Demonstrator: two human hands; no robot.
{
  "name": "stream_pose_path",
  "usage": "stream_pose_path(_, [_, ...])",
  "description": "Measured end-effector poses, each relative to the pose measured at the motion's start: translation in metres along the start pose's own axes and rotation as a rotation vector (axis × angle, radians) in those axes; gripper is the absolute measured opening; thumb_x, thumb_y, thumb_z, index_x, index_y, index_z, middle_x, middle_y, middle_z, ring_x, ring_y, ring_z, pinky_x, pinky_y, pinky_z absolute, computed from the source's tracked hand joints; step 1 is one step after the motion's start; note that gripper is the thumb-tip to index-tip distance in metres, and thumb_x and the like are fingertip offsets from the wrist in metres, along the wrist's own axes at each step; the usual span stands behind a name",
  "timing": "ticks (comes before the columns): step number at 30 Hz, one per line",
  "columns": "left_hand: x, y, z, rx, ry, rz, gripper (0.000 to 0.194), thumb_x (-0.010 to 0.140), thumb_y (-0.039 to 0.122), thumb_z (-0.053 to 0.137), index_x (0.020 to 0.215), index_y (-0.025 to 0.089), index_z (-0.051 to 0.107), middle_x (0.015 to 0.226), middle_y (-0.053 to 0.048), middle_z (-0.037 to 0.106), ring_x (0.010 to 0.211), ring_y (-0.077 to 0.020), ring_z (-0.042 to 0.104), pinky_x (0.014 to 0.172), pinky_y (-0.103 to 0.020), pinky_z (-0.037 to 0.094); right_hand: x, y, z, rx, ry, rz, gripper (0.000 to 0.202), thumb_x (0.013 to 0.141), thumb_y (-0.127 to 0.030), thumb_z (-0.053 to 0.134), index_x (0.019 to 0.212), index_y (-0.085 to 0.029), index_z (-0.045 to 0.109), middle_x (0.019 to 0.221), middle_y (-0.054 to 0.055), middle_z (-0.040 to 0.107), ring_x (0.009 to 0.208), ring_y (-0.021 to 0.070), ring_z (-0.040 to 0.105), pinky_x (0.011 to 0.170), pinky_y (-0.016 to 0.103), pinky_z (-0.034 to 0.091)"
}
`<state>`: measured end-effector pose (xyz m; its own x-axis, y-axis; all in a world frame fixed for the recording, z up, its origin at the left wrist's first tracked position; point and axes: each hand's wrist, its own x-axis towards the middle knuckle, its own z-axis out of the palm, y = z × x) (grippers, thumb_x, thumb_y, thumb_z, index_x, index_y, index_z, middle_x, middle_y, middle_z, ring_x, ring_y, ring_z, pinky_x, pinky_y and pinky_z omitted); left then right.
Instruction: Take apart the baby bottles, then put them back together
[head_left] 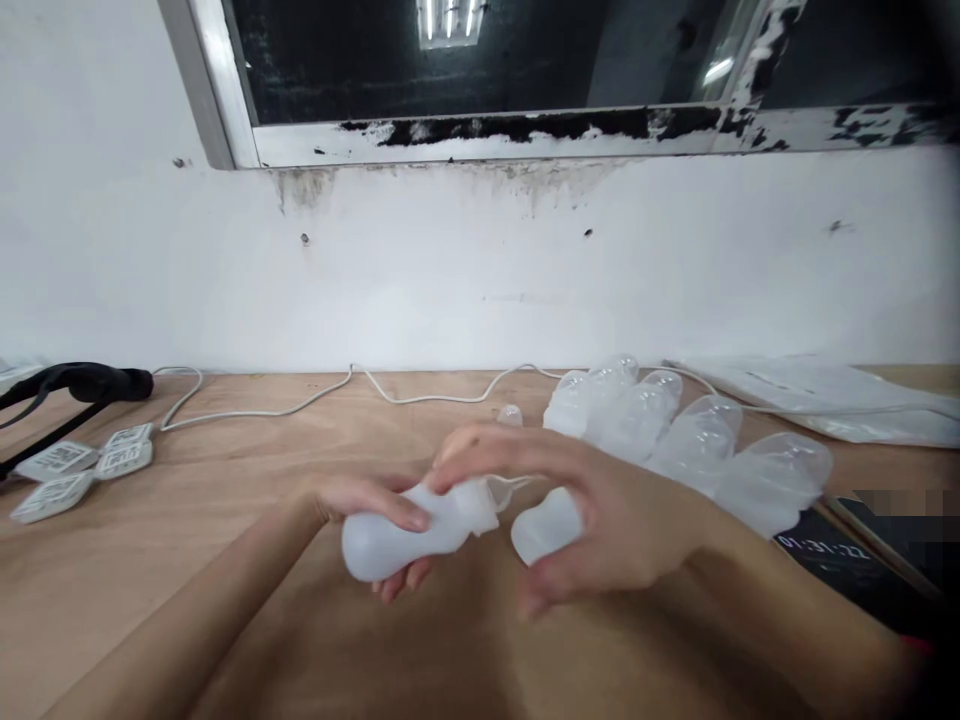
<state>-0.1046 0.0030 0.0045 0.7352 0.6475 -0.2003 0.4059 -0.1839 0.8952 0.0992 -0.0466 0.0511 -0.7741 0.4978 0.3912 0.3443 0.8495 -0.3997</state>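
A frosted white bottle [405, 535] lies tilted in my left hand [382, 510], whose thumb is on top and fingers underneath. Its white collar and a thin clear piece at its mouth point right. My right hand [615, 510] is arched, thumb and fingers spread, over another translucent white piece [546, 527] on the table; whether it touches that piece is unclear. Part of my right hand reaches toward the bottle's collar. A small clear dome [510, 414] shows just behind my right hand. To the right, several translucent bottles with clear domed caps [701, 440] lie together.
A white cable [420, 400] runs along the back of the wooden table [247, 450]. White square tags [124, 450] and a black strap-like object [82, 385] are at the left. A clear plastic bag [840, 400] lies back right, near a dark screen [825, 550] showing digits.
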Motion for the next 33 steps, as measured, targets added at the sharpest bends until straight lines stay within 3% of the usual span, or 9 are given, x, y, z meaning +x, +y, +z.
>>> stream_pose_path(3, [0.004,0.011,0.004,0.075,-0.094,0.022,0.038,0.068,0.045,0.054,0.096,0.019,0.055,0.077,-0.003,0.061,0.065,-0.0177,0.058,0.056,-0.027,0.044,-0.002,0.012,0.0,-0.037,0.159,0.299,0.042,0.078,-0.045,0.045,0.115,-0.027,0.045,0.113,0.006,0.046,0.1,0.0184,0.046,0.077,0.032,0.041])
stream_pose_path(7, [0.004,0.02,0.009,0.519,0.365,0.116,0.047,0.062,0.048,0.058,0.1,0.02,0.054,0.093,-0.006,0.056,0.085,-0.0232,0.053,0.068,-0.03,0.041,-0.002,0.037,0.006,0.233,0.004,0.658,0.043,0.083,-0.049,0.028,0.104,-0.019,0.049,0.09,0.008,0.057,0.077,0.0167,0.057,0.056,0.027,0.046])
stream_pose_path(10, [0.002,0.017,0.001,0.506,0.238,0.076,0.042,0.063,0.047,0.058,0.095,0.02,0.055,0.091,-0.005,0.056,0.082,-0.0219,0.053,0.066,-0.029,0.041,-0.001,0.041,0.005,0.383,-0.13,0.543,0.034,0.078,-0.041,0.045,0.105,-0.021,0.046,0.09,0.004,0.057,0.075,0.0138,0.057,0.052,0.022,0.046])
stream_pose_path(14, [0.001,0.001,-0.023,0.0,-0.159,-0.007,0.044,0.068,0.045,0.053,0.104,0.021,0.052,0.089,-0.004,0.059,0.08,-0.0188,0.055,0.065,-0.026,0.043,0.001,0.033,0.006,0.062,0.03,0.221,0.026,0.075,-0.018,0.052,0.1,-0.023,0.05,0.104,0.001,0.052,0.092,0.0126,0.051,0.075,0.026,0.044])
stream_pose_path(18, [-0.002,-0.027,-0.048,-0.254,-0.208,-0.084,0.053,0.056,0.049,0.062,0.095,0.015,0.057,0.089,-0.009,0.059,0.08,-0.0225,0.055,0.065,-0.028,0.044,0.002,0.039,0.005,-0.206,0.314,-0.012,0.024,0.078,-0.007,0.04,0.093,-0.022,0.052,0.111,0.003,0.046,0.102,0.0132,0.045,0.083,0.029,0.039])
stream_pose_path(21, [0.002,-0.053,-0.061,-0.213,0.164,0.029,0.049,0.059,0.043,0.063,0.099,0.015,0.053,0.095,-0.008,0.057,0.087,-0.0211,0.053,0.073,-0.029,0.043,0.0,0.054,0.001,-0.282,0.442,0.146,0.025,0.076,-0.014,0.046,0.1,-0.022,0.05,0.108,0.006,0.046,0.093,0.0154,0.049,0.075,0.029,0.042])
stream_pose_path(25, [0.023,-0.09,-0.07,0.006,0.829,0.097,0.05,0.058,0.038,0.064,0.098,0.012,0.048,0.098,-0.009,0.055,0.093,-0.0231,0.051,0.081,-0.035,0.039,-0.005,0.08,0.013,-0.323,0.227,0.438,0.034,0.073,-0.027,0.052,0.106,-0.021,0.047,0.103,0.005,0.049,0.076,0.0144,0.051,0.068,0.029,0.041])
stream_pose_path(29, [0.037,-0.111,-0.072,-0.019,0.95,0.113,0.06,0.056,0.035,0.065,0.106,0.011,0.04,0.105,-0.011,0.051,0.097,-0.0229,0.049,0.082,-0.035,0.039,-0.007,0.098,0.034,-0.319,0.065,0.598,0.034,0.07,-0.034,0.054,0.098,-0.017,0.045,0.089,0.005,0.053,0.073,0.0158,0.049,0.06,0.026,0.037])
stream_pose_path(33, [0.031,-0.086,-0.052,0.258,1.403,0.292,0.059,0.066,0.032,0.058,0.115,0.013,0.031,0.121,-0.014,0.036,0.115,-0.023,0.034,0.093,-0.036,0.03,-0.007,0.104,0.047,-0.312,0.005,0.629,0.027,0.068,-0.032,0.055,0.088,-0.016,0.046,0.08,0.005,0.053,0.07,0.0153,0.048,0.058,0.024,0.033])
